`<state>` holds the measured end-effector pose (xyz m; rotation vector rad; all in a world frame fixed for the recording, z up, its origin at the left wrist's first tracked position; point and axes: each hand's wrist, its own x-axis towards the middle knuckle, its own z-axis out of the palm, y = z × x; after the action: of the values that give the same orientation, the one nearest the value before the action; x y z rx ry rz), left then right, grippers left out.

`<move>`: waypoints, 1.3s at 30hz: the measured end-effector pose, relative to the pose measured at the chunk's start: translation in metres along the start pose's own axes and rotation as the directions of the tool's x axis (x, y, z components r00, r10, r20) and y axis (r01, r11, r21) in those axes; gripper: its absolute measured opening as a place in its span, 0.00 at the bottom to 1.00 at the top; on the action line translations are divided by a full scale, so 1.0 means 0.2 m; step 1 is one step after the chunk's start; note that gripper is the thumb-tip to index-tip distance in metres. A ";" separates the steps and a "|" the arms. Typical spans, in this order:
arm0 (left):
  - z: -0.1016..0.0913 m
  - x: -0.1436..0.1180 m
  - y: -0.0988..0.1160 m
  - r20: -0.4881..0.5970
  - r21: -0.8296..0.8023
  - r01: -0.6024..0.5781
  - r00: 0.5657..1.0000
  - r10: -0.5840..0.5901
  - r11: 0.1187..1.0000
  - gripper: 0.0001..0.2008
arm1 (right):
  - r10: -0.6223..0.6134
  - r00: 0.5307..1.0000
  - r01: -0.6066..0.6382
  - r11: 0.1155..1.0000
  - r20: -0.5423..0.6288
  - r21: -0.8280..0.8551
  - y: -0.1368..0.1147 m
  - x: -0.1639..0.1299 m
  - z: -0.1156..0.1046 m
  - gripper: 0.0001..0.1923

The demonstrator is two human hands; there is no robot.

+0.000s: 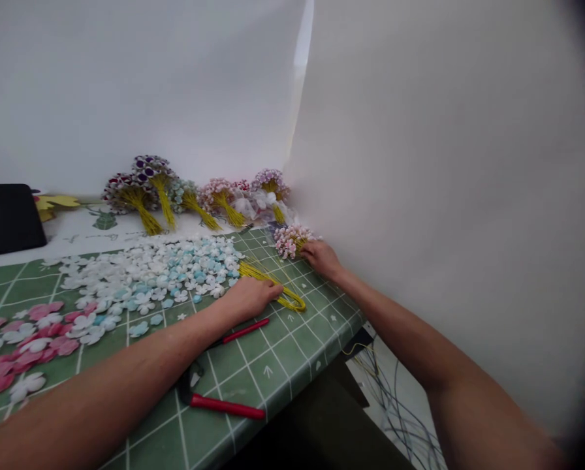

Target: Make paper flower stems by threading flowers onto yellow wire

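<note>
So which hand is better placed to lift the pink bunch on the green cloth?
Probably your right hand: it touches the pink bunch, while your left hand is on the yellow wires.

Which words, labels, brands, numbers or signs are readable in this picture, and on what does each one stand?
Words, labels, brands, numbers: none readable.
Cursive writing on the white sheet: too blurred to read.
Signs on the green checked tablecloth: small white arrows.

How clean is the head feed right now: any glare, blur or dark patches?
Head view: dim, fairly even light, no strong glare on the green tablecloth; black, blurred fringe down the right edge; near-black shadow below the tablecloth's front edge; fine detail soft on the flower bunch at the right hand.
</note>
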<state>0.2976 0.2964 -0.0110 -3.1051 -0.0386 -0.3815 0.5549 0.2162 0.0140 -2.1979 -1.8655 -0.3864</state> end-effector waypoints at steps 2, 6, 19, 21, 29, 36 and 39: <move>0.00 0.00 0.00 0.002 0.005 0.003 1.000 -0.003 1.000 0.10 | 0.046 0.999 -0.046 0.999 -0.028 0.004 0.00 0.03 0.03 0.08; 0.00 0.00 0.00 0.002 0.000 -0.004 1.000 0.004 1.000 0.10 | 0.059 0.997 -0.059 0.998 -0.053 0.012 -0.02 0.06 0.05 0.13; 0.01 0.00 0.00 -0.011 -0.007 0.009 1.000 -0.009 1.000 0.10 | -0.154 0.985 0.149 0.987 0.072 0.067 -0.24 -0.02 0.00 0.14; 0.01 0.00 0.00 -0.015 -0.007 0.008 1.000 -0.008 1.000 0.10 | -0.144 0.983 0.135 0.987 0.118 0.082 -0.27 -0.03 0.01 0.11; 0.02 0.00 0.00 -0.006 0.021 0.011 1.000 -0.011 1.000 0.10 | 0.021 0.999 -0.026 0.992 0.041 0.124 -0.30 -0.04 0.00 0.11; 0.01 0.00 0.00 0.003 -0.016 0.016 1.000 -0.016 1.000 0.09 | 0.138 0.990 -0.138 0.974 0.016 0.180 -0.23 -0.20 -0.07 0.05; 0.01 0.01 0.00 0.000 -0.015 0.017 1.000 -0.017 1.000 0.09 | 0.188 0.982 -0.184 0.968 -0.004 0.171 -0.19 -0.26 -0.08 0.08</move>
<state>0.2990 0.2964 -0.0118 -3.1217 -0.0618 -0.3837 0.5091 0.1692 0.0111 -2.2188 -1.5993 -0.2042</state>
